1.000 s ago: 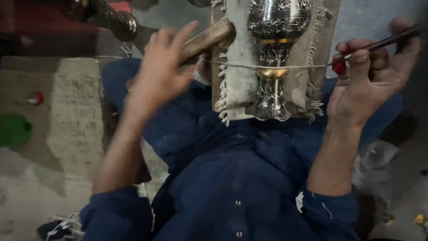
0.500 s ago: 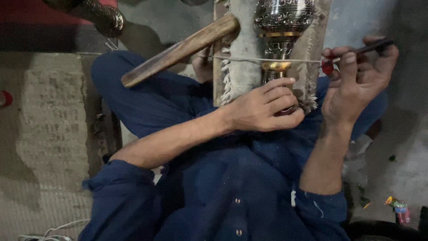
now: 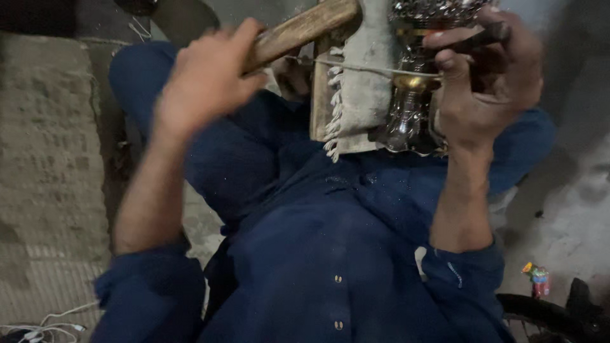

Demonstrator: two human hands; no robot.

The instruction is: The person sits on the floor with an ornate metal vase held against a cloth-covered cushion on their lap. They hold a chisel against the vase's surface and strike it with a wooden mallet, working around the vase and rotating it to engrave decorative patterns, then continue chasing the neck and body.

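An ornate silver and gold metal vase (image 3: 413, 82) lies on a fringed grey cloth (image 3: 362, 95) over a wooden board (image 3: 319, 95) resting on my lap. My left hand (image 3: 206, 79) is closed around the wooden handle of a hammer (image 3: 298, 32), blurred with motion, to the left of the vase. My right hand (image 3: 483, 82) grips a thin dark tool (image 3: 480, 38) whose tip sits against the upper part of the vase. A cord (image 3: 356, 67) runs across the cloth and the vase stem.
My legs and shirt in dark blue fill the middle. A woven mat (image 3: 44, 159) lies on the floor at left, white cables (image 3: 44, 321) at bottom left. A small colourful object (image 3: 537, 279) and a dark wheel rim (image 3: 546, 311) sit at lower right.
My left hand left the vase foot and took hold of the hammer handle. My right hand with the thin tool shifted in over the vase. The camera moved closer.
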